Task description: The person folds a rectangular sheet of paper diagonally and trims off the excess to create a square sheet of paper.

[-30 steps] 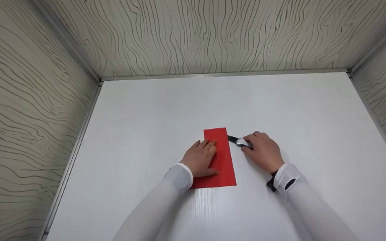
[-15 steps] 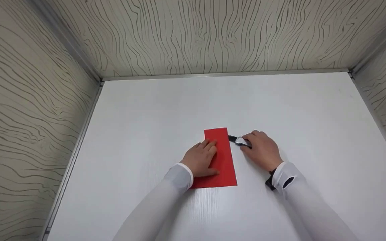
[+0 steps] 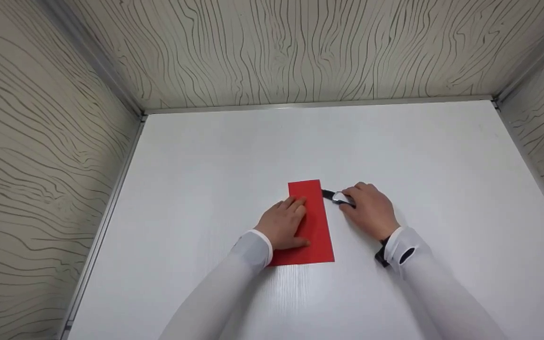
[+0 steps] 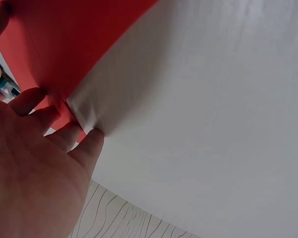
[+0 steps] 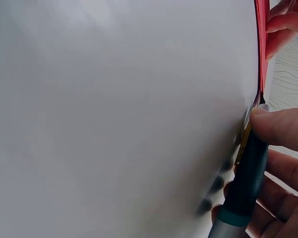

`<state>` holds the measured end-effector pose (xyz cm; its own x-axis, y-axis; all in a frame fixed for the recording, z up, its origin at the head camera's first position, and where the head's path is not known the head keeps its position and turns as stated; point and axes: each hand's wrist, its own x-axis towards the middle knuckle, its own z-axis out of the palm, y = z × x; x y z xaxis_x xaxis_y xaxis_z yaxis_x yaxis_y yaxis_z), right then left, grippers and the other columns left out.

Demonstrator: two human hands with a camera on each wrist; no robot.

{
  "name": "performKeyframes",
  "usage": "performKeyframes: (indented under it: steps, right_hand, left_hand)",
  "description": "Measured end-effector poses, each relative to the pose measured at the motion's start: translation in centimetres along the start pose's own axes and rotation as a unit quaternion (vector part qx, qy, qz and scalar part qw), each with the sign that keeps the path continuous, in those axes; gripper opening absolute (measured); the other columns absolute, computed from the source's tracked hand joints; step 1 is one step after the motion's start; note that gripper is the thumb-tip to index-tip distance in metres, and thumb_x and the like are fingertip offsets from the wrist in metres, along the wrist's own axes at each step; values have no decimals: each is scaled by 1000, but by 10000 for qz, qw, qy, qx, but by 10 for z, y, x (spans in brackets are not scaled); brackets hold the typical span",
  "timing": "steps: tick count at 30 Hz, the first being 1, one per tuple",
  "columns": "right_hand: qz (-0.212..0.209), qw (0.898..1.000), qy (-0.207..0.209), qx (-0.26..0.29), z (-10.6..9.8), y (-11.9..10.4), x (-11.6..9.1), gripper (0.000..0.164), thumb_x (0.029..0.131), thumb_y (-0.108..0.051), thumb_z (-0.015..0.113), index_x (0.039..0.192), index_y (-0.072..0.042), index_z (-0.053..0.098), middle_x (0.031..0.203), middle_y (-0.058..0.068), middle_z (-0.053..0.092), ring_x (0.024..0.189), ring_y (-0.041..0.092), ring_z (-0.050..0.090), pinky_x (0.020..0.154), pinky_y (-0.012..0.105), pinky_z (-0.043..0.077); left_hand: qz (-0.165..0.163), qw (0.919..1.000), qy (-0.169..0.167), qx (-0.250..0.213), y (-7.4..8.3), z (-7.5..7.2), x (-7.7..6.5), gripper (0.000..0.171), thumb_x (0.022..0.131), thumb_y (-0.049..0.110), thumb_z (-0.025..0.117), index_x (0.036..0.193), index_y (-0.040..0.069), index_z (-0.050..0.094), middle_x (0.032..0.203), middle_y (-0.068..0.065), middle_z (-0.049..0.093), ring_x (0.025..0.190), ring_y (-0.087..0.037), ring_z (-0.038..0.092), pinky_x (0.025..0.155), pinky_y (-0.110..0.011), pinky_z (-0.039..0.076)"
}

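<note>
A tall piece of red paper (image 3: 317, 231) lies on the white table, with more than one layer along its right edge in the right wrist view. My left hand (image 3: 281, 224) rests on its left part, fingers spread and pressing down. In the left wrist view the fingers (image 4: 64, 134) reach across the paper's edge. My right hand (image 3: 371, 210) grips a utility knife (image 3: 343, 199), thumb along the top of its dark handle (image 5: 246, 183). The knife's black blade (image 3: 327, 194) points left, its tip right at the paper's upper right edge.
Beneath the hands spreads the white table (image 3: 206, 156). Wood-grain panels (image 3: 276, 52) with grey metal rails (image 3: 104, 222) stand along its back and sides. A black band (image 3: 383, 255) sits at the right wrist, under a white sleeve.
</note>
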<state>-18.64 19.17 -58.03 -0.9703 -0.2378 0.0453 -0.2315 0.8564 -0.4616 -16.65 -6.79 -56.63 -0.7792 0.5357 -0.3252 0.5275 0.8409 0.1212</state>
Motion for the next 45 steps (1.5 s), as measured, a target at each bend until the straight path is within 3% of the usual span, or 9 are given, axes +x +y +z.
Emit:
performKeyframes:
  steps: [8,20,27,33,38,45]
  right_hand:
    - [548,9984,130,12,-11,17,4,35,101,-21,73,127,2,75,115,22,72,99,36,64,78,49,54]
    - [800,9963,281,127,-34,33,-7,40,102,-25,74,130,3,74,120,25,72,101,38,65,77,49,55]
    - [1205,9909,607,-19,-60,73,-28,42,101,-26,74,127,7,73,109,25,70,93,37,64,69,43,52]
    - [1678,9840,593,-82,-75,111,-50,47,101,-30,73,125,10,72,105,28,67,84,37,63,59,33,44]
    - [1814,9816,587,-110,-76,122,-60,48,101,-30,72,125,12,71,106,30,68,85,40,65,58,34,45]
    - [1829,9809,653,-77,-69,122,-62,43,100,-28,70,122,10,73,102,26,68,84,37,65,59,34,45]
  left_hand:
    - [108,9999,-1,-97,-2,-2,-1,80,97,58,76,155,13,48,178,-6,34,164,-33,35,133,-44,36]
    - [92,9999,41,-70,-2,-2,-2,82,95,58,78,157,13,47,177,-7,36,163,-32,37,131,-43,38]
    - [125,9998,69,-131,-3,0,-1,79,96,57,77,155,12,48,177,-8,36,163,-33,37,132,-44,38]
    - [118,9998,64,-147,-3,0,-2,81,96,57,77,156,12,47,177,-8,36,164,-32,36,132,-45,37]
    - [110,9998,92,-149,-3,0,-2,81,96,57,78,155,11,47,177,-8,36,164,-32,35,131,-45,38]
    - [88,9999,59,-111,-2,0,-2,84,95,59,77,157,12,46,177,-8,35,164,-32,35,132,-45,38]
